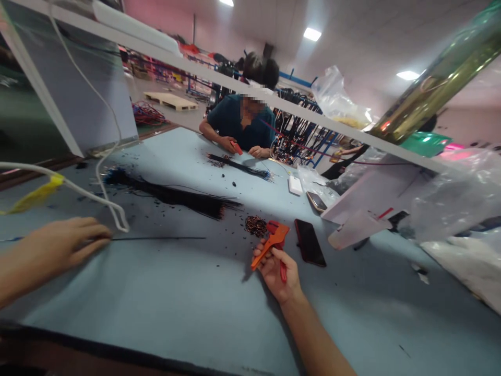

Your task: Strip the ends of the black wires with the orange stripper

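Observation:
My left hand (72, 245) is closed on a thin black wire (160, 238), low over the table's left side. The wire runs out to the right from my fingertips, and a short blue-tipped end shows behind the hand. In my right hand (279, 271) is an orange and red wire stripper (274, 237), its jaws pointing away from me and its handles in my palm and fingers. Just beyond the jaws lies a small heap of short wire scraps (255, 225). A thick bundle of black wires (168, 193) stretches across the table past both hands.
A dark phone (310, 242) lies right of the wire stripper, with another phone (316, 201) behind it. A white cable (117, 216) hangs down beside my left hand. Across the table a co-worker (242, 125) holds a red tool near a second wire bundle (242, 168). Plastic bags fill the right side.

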Tool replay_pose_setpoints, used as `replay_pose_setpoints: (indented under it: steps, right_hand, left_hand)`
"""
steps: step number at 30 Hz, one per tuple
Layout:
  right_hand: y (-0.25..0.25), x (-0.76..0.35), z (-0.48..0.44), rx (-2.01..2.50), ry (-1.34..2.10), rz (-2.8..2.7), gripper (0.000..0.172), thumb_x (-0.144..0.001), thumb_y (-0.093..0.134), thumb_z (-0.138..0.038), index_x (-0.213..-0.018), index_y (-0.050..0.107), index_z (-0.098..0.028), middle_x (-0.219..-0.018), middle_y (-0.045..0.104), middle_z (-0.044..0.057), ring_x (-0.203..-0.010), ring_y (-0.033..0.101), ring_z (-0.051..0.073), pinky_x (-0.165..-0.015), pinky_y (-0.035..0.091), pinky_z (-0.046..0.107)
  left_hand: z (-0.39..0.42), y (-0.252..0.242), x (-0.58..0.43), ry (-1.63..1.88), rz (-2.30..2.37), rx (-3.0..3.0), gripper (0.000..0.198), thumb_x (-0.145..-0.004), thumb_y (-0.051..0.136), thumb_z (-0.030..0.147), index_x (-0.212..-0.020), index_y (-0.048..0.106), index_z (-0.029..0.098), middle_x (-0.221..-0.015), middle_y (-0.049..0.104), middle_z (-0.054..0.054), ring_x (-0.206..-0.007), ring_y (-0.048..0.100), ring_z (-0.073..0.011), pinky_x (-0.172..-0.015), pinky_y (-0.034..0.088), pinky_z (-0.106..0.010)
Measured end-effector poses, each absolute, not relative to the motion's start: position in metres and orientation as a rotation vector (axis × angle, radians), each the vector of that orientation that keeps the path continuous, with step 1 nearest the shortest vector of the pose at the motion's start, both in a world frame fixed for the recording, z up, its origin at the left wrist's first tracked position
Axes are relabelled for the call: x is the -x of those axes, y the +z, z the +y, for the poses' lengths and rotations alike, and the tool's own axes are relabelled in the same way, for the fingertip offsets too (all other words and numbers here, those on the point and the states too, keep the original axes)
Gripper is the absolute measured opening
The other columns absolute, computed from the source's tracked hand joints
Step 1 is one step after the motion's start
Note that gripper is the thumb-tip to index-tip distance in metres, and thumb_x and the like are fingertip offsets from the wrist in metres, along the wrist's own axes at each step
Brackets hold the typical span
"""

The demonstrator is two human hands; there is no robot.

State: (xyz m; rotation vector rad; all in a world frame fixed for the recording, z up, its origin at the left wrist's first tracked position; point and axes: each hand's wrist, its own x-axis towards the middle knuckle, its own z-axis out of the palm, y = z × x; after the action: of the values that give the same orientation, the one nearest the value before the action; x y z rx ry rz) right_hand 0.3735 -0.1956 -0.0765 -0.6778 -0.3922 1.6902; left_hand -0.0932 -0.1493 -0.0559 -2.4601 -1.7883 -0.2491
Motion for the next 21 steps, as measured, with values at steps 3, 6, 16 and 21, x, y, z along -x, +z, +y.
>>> replay_pose_setpoints:
  steps: [3,6,16,21]
  right_hand:
    - [-0.078,-0.374,-0.195,0.677,1.692,-0.413,0.015,-0.072,0.061,-0.017,-0.086,0.068,-0.017,-0.081,0.070,0.005,-0.076,0.066,0.020,-0.080,0.053,0.039]
    - [-0.078,-0.375,-0.195,0.683,1.694,-0.426,0.016,-0.072,0.061,-0.017,-0.087,0.068,-0.017,-0.082,0.070,0.005,-0.077,0.066,0.020,-0.080,0.053,0.038]
    - [-0.077,-0.375,-0.196,0.679,1.722,-0.401,0.019,-0.072,0.061,-0.016,-0.089,0.069,-0.014,-0.082,0.071,0.005,-0.077,0.066,0.018,-0.075,0.053,0.031]
    - [-0.079,-0.376,-0.196,0.667,1.726,-0.405,0.020,-0.072,0.062,-0.017,-0.090,0.069,-0.013,-0.083,0.071,0.006,-0.078,0.066,0.019,-0.075,0.053,0.032]
  left_hand:
    - [-0.147,-0.045,0.039,-0.302,-1.754,2.605,0.043,-0.079,0.035,0.049,-0.087,0.072,0.028,-0.096,0.070,-0.005,-0.089,0.065,-0.0253,-0.084,0.049,-0.036]
    - [-0.140,-0.046,0.016,-0.319,-1.684,2.664,0.042,-0.081,0.037,0.046,-0.090,0.071,0.024,-0.094,0.068,-0.009,-0.089,0.062,-0.0269,-0.084,0.047,-0.038]
    - [-0.131,-0.055,-0.007,-0.269,-1.693,2.739,0.027,-0.086,0.035,0.033,-0.073,0.056,0.021,-0.077,0.060,-0.008,-0.077,0.058,-0.0253,-0.074,0.045,-0.036]
    - [-0.148,-0.056,0.005,-0.449,-1.692,2.769,0.029,-0.090,0.028,0.037,-0.082,0.052,0.022,-0.078,0.060,-0.005,-0.069,0.058,-0.0200,-0.068,0.044,-0.029]
